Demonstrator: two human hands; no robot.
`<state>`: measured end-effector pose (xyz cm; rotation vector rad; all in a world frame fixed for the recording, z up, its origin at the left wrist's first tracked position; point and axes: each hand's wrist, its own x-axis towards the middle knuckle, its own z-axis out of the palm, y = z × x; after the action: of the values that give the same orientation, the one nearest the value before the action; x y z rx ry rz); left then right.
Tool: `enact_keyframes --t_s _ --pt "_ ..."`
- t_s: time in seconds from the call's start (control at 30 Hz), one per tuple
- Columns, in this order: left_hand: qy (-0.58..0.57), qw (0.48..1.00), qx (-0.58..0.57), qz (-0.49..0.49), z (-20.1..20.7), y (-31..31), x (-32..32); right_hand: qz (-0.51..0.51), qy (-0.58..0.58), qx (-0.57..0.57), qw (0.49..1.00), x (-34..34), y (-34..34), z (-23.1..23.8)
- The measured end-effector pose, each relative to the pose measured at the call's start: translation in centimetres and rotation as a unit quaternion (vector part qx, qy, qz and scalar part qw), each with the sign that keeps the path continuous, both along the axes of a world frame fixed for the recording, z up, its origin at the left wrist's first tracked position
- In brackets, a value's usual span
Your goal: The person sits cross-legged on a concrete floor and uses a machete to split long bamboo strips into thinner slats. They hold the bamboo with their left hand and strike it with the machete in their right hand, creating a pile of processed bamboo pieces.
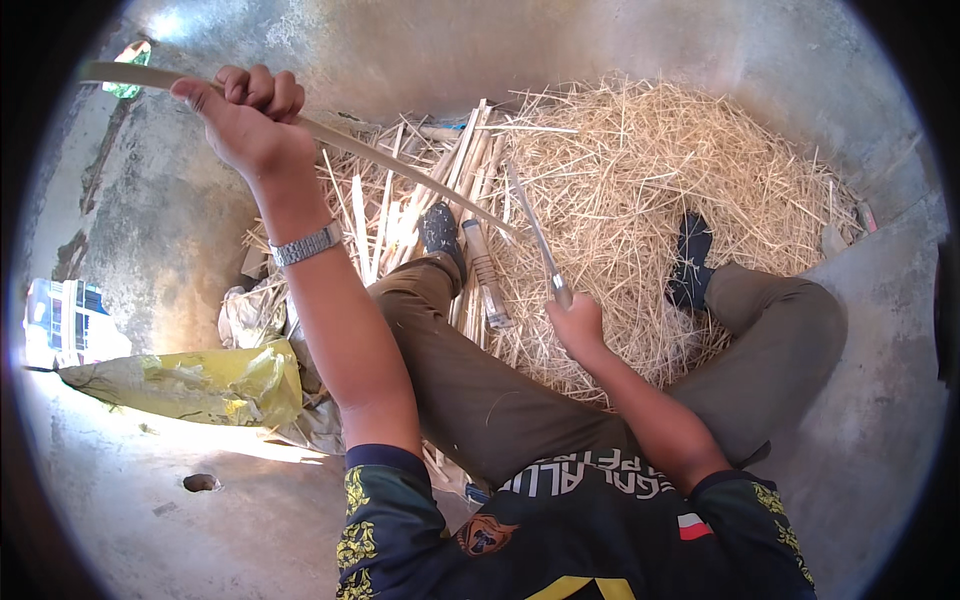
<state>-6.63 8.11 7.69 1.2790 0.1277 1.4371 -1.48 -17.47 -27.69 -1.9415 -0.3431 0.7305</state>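
Note:
My left hand (255,120), raised at the upper left, is closed round a long, thin, pale strip that looks like split bamboo (400,172). One end sticks out past my thumb; the other slants down to the right, ending close to the blade. In front of my body my right hand (577,325) grips the handle of a long-bladed knife (537,235), its blade pointing up and away. Blade and strip come close near the strip's lower end; I cannot tell whether they touch. Below it, between my legs, lies a short slatted wooden piece (485,272).
Thin pale shavings (640,150) form a wide heap ahead and to the right, under my shoes. Several split sticks (375,215) lie left of it. A yellow translucent sheet (200,385) sits at the left. A concrete wall (640,45) curves round behind.

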Motion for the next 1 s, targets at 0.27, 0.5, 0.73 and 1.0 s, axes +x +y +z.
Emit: enact_keyframes --t_s 0.27,0.5,0.73,1.0 --pt "-0.010 1.000 -0.011 0.028 -0.6 2.4 -1.9 -0.097 0.003 0.272 0.957 -2.5 0.7 1.0" --pt "-0.030 0.997 -0.054 0.044 -0.8 1.6 -2.4 0.025 0.008 0.072 0.997 -0.7 1.7 -1.7" --pt "-0.025 0.999 -0.028 -0.002 -0.7 1.8 -2.3 -0.040 -0.045 0.182 0.981 1.7 0.5 5.0" --pt "0.030 0.999 -0.012 -0.041 -1.0 -2.4 1.7 0.111 -0.055 -0.006 0.992 1.3 0.4 -3.1"
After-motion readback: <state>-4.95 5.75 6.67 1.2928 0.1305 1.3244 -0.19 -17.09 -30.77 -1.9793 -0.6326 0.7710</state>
